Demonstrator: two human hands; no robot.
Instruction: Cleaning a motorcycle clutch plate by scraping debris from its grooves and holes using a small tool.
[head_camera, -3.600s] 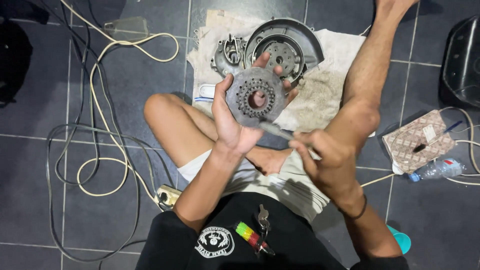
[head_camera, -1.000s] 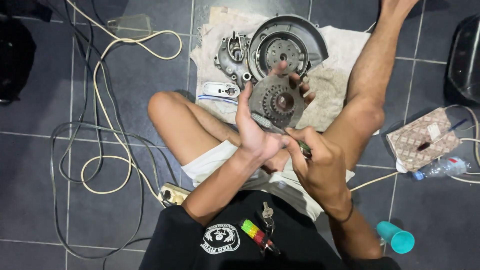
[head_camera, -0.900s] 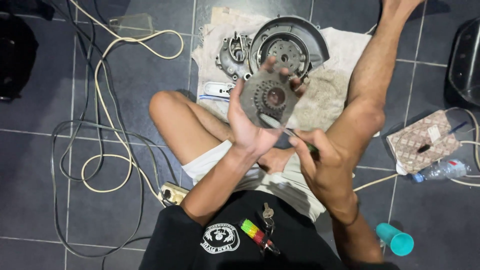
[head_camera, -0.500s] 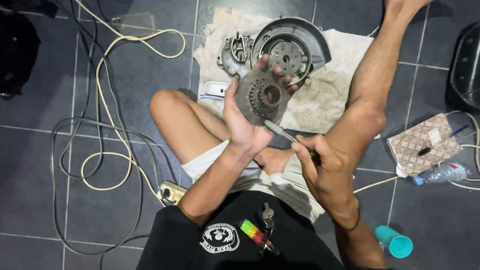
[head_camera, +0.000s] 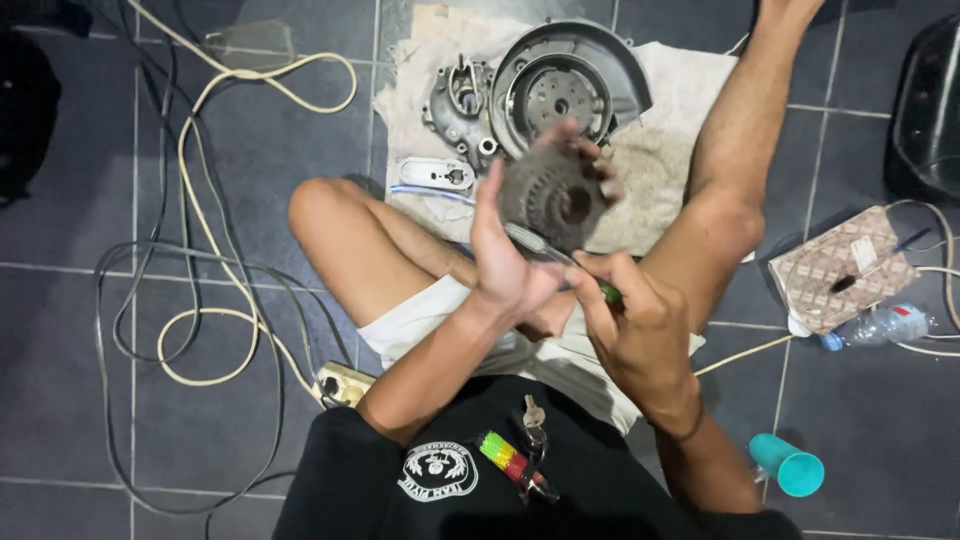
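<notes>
- Cream cable (head_camera: 215, 330) and grey cords looped on the tile floor (head_camera: 80, 420), well left of the round part; power strip (head_camera: 342, 383) just beside the person's left thigh.
- Left hand (head_camera: 505, 265): fingers wrapped round the edge of the round part, gripping it from the left, thumb up.
- Round toothed metal part (head_camera: 548, 195): held in the air over the lap, motion-blurred, in front of the engine cover (head_camera: 560, 90) lying on the cloth (head_camera: 670, 160).
- Thin tool (head_camera: 545, 252): shaft tip against the round part's lower edge.
- Right hand (head_camera: 635, 320): clenched on the tool's handle, just below-right of the round part.
- Teal cup (head_camera: 788, 466), bottle (head_camera: 880, 325), patterned pouch (head_camera: 840, 265): well right of the round part.
- Risk, judging: tool tip could slip off the round part and jab the left palm; a one-hand grip could let the part drop onto the bare legs.
</notes>
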